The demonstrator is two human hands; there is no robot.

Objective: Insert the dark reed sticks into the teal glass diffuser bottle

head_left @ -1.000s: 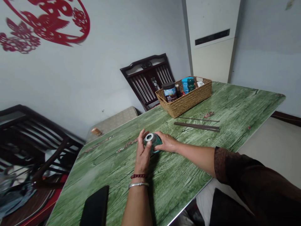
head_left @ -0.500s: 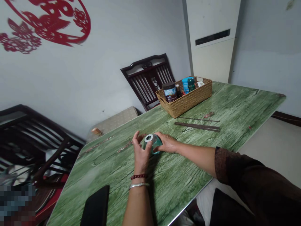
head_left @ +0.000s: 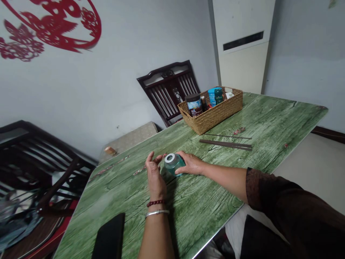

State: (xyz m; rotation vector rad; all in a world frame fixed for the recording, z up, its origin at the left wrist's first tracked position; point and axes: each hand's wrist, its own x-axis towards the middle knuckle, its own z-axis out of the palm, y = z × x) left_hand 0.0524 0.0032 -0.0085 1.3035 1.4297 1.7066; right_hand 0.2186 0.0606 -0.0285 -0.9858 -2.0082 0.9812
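head view: the teal glass jar [head_left: 174, 164] lies tipped on its side, as far as this view shows, on the green wood-grain tabletop [head_left: 205, 187]. its long axis runs nearly level across the table, and its silver-ringed mouth [head_left: 170, 158] points toward the left hand's fingers. the right hand [head_left: 191, 163] is cupped over the jar's closed end, its fingers [head_left: 181, 169] wrapped against the glass and holding it. the left hand [head_left: 155, 176] stands open and curled, its fingers [head_left: 150, 157] spread just beside the mouth; whether a fingertip touches the ring i cannot tell. past the right fingers lie a pair of dark chopsticks [head_left: 225, 144], with a woven basket [head_left: 210, 113] farther on. the table's near edge [head_left: 218, 223] runs below the right forearm, well apart from the jar. a black slab [head_left: 109, 235] lies below and left of the left fingers, with open tabletop between them.
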